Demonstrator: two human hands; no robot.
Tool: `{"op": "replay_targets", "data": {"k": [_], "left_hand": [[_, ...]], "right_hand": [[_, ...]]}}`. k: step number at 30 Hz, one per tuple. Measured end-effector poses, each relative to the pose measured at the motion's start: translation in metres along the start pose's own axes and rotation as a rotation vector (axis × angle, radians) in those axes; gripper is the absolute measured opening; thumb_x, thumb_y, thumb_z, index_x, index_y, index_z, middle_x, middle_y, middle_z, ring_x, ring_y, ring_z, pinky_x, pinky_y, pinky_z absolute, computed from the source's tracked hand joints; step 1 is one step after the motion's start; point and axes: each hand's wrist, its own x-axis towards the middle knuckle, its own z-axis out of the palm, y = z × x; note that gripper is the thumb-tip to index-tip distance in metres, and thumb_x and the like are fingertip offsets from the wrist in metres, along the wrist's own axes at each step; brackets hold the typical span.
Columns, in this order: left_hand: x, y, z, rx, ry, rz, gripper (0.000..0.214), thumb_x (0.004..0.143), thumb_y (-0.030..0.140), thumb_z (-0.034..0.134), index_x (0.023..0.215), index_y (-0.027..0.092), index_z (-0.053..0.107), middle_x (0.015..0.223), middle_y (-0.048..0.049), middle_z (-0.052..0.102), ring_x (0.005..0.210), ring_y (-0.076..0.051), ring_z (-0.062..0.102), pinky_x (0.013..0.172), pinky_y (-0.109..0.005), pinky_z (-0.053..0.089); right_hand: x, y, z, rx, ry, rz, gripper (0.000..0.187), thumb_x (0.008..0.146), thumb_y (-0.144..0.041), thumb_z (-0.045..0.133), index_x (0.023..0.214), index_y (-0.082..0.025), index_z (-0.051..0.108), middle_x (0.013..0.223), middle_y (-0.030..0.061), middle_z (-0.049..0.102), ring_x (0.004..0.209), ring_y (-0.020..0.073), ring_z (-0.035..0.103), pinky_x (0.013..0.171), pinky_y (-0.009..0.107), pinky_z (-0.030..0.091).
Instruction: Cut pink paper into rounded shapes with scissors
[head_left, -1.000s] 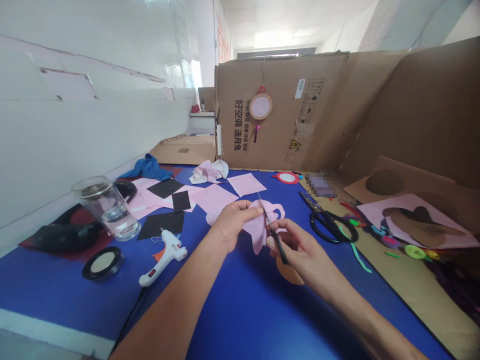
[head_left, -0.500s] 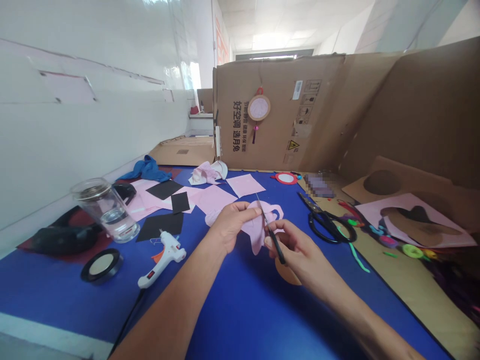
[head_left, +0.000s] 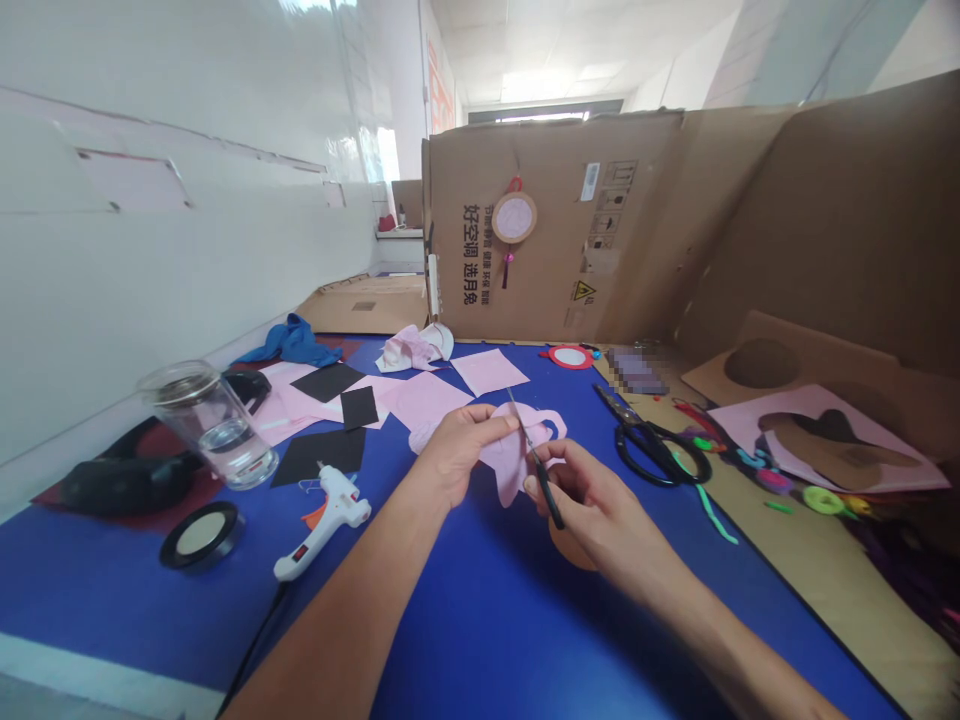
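Observation:
My left hand pinches a curvy-edged piece of pink paper between thumb and fingers, above the blue table. My right hand is closed around the black handle of a pair of scissors, seen nearly edge-on. Their thin blades lie across the paper, close to my left thumb. A narrow curved strip of the paper loops out to the right of the blades. Partly hidden below my right hand is a tan round disc.
To the left are a white glue gun, a black tape roll and a glass of water. Pink sheets and black squares lie beyond my hands. Large black scissors rest at right, before a cardboard screen.
The scissors have shifted slightly left and tilted a little against the pink paper. My left hand keeps the same pinch, and the whole view has moved slightly.

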Motion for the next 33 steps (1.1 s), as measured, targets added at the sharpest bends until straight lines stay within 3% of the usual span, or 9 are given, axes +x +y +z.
{"op": "replay_targets", "data": {"k": [11, 19, 25, 33], "left_hand": [[0.0018, -0.0019, -0.0026, 0.035, -0.030, 0.032, 0.034, 0.060, 0.041, 0.090, 0.067, 0.017, 0.066, 0.064, 0.0006, 0.063, 0.058, -0.012, 0.051, 0.062, -0.028, 0.034], [0.0025, 0.0011, -0.0067, 0.105, -0.030, 0.062, 0.031, 0.063, 0.040, 0.088, 0.068, 0.018, 0.066, 0.065, -0.0005, 0.065, 0.060, -0.013, 0.055, 0.063, -0.029, 0.036], [0.0015, 0.0035, -0.0064, 0.096, -0.029, 0.065, 0.031, 0.062, 0.039, 0.089, 0.068, 0.018, 0.067, 0.066, -0.0003, 0.065, 0.061, -0.014, 0.056, 0.064, -0.029, 0.040], [0.0016, 0.0037, -0.0070, 0.082, -0.031, 0.059, 0.031, 0.062, 0.039, 0.090, 0.069, 0.018, 0.068, 0.066, -0.0003, 0.066, 0.061, -0.014, 0.057, 0.063, -0.029, 0.040]], "right_hand": [[0.0004, 0.0012, -0.0003, -0.118, 0.037, -0.047, 0.025, 0.096, -0.046, 0.066, 0.109, -0.025, 0.065, 0.081, -0.0016, 0.066, 0.069, 0.0170, 0.053, 0.063, 0.026, 0.040], [0.0021, 0.0033, -0.0030, -0.134, 0.014, -0.033, 0.025, 0.097, -0.047, 0.066, 0.111, -0.027, 0.061, 0.072, -0.0060, 0.052, 0.066, 0.0166, 0.043, 0.061, 0.027, 0.035], [0.0027, 0.0036, -0.0036, -0.128, 0.001, -0.036, 0.022, 0.096, -0.044, 0.068, 0.108, -0.027, 0.061, 0.074, -0.0058, 0.050, 0.068, 0.0164, 0.042, 0.062, 0.028, 0.034], [0.0028, 0.0019, -0.0014, -0.006, -0.023, -0.016, 0.027, 0.096, -0.048, 0.069, 0.108, -0.026, 0.060, 0.081, -0.0026, 0.059, 0.074, 0.0180, 0.050, 0.066, 0.029, 0.037]]}}
